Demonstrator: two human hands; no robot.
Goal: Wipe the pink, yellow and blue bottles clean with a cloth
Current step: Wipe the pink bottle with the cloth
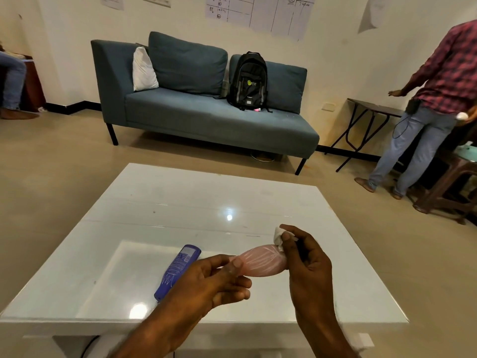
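My left hand (219,280) grips one end of the pink bottle (263,260) and holds it sideways above the white table (180,202). White streaks mark the bottle's side. My right hand (307,254) pinches a small white cloth (280,235) against the bottle's far end. The blue bottle (178,270) lies flat on the table to the left, partly behind my left wrist. No yellow bottle is in view.
A blue sofa (206,112) with a black backpack (249,81) stands beyond the table. A person in a checked shirt (438,99) stands at the right beside a folding table (371,109) and brown stools (444,187). Another person's legs (10,81) show at far left.
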